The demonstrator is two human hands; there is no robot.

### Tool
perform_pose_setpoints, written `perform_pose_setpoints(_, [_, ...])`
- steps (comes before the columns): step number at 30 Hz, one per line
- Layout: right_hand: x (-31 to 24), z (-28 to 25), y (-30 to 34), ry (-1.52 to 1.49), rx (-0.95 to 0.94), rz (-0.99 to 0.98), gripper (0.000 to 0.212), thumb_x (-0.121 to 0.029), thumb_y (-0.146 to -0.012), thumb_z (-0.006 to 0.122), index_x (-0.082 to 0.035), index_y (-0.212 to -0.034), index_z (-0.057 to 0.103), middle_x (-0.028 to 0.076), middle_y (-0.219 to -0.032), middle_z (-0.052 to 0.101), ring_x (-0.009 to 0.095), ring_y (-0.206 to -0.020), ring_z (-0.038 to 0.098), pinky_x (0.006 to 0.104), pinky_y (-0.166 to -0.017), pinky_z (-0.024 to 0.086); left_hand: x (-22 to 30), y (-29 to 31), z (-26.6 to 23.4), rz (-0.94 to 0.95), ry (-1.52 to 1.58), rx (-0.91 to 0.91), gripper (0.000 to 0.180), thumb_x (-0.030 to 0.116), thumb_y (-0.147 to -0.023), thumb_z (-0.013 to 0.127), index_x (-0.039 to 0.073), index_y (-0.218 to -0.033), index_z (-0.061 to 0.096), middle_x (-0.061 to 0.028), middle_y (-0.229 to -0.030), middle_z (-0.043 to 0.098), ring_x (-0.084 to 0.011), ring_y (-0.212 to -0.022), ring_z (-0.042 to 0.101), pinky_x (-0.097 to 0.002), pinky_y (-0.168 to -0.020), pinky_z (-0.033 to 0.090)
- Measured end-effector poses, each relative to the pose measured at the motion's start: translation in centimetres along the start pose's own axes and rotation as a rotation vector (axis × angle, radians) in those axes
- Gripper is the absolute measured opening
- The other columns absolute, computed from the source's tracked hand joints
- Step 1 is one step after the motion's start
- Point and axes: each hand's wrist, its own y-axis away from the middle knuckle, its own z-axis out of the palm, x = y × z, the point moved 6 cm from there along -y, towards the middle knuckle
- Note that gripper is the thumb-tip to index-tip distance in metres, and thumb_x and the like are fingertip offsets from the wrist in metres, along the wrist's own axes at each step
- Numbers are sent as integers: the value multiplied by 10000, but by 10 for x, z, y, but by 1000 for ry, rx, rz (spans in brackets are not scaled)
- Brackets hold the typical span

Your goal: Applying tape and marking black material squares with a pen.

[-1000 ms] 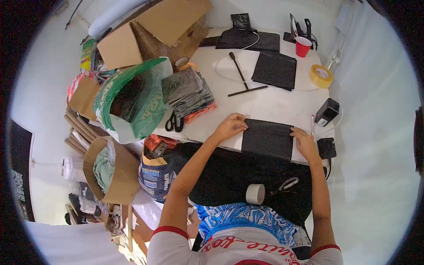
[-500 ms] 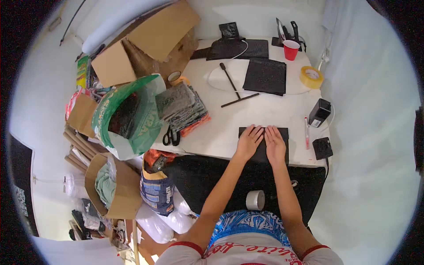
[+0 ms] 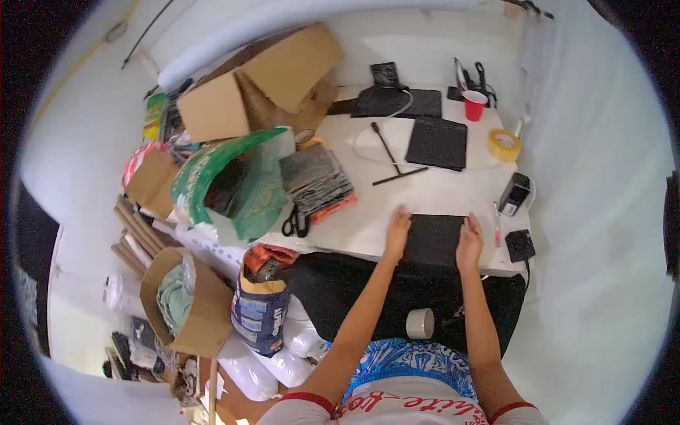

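A flat black rectangular sheet (image 3: 438, 239) lies at the front edge of the white table. It looks like folded bag or cloth material; which of these I cannot tell. My left hand (image 3: 399, 234) is beside its left edge, the fingertips smeared by motion. Along the right edge rests my right hand (image 3: 469, 243), palm turned inward and fingers stretched out, touching or almost touching the sheet. Farther back lies a stack of similar black sheets (image 3: 437, 143), with a black T-shaped rod (image 3: 392, 156) to its left.
On the table's left stand a green-and-white plastic bag (image 3: 269, 205), a pile of packed sheets (image 3: 315, 184) and black-handled scissors (image 3: 296, 222). At right are yellow tape (image 3: 503, 145), a red cup (image 3: 474, 105), a pen (image 3: 497, 225) and a black box (image 3: 514, 194). A tape roll (image 3: 420, 324) sits near my lap.
My hands have parted from the middle of the black sheet to its left and right sides, uncovering its surface. The whole view has shifted slightly.
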Motion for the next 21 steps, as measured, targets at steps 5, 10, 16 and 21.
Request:
perform_pose_setpoints(5, [-17,5,34,421,-69,-95,384,-11,-866,405,61,-1242,439,138,-1291,456,220,-1213,420,315,-1043,285,27,35,9,418,-1003,-419,345,239,-884,521,52,-1174,535,-150,-1286,467,-312,-1238,380,-361,-1014,348])
perform_pose_setpoints(10, [-46,50,85,1095,-332,-364,253,59,-819,415,5,-992,590,130,-1097,591,249,-1082,529,332,-954,380,27,66,-5,617,-1331,-447,407,291,-878,493,65,-1216,518,-160,-1314,442,-338,-1258,351,-384,-1048,294])
perform_pose_setpoints(16, [-46,111,125,1279,-508,-397,269,106,-768,397,-7,-901,601,130,-999,625,299,-1081,535,372,-942,400,25,63,3,425,-1558,-358,556,462,-865,452,160,-1330,403,-126,-1404,322,-289,-1257,317,-425,-1014,264])
perform_pose_setpoints(21, [-29,142,144,1096,-633,-332,253,104,-785,402,-1,-894,604,129,-1003,626,294,-1092,533,369,-951,393,17,35,-8,508,-1496,-485,587,483,-831,490,199,-1336,399,-112,-1432,277,-300,-1308,249,-466,-1060,187])
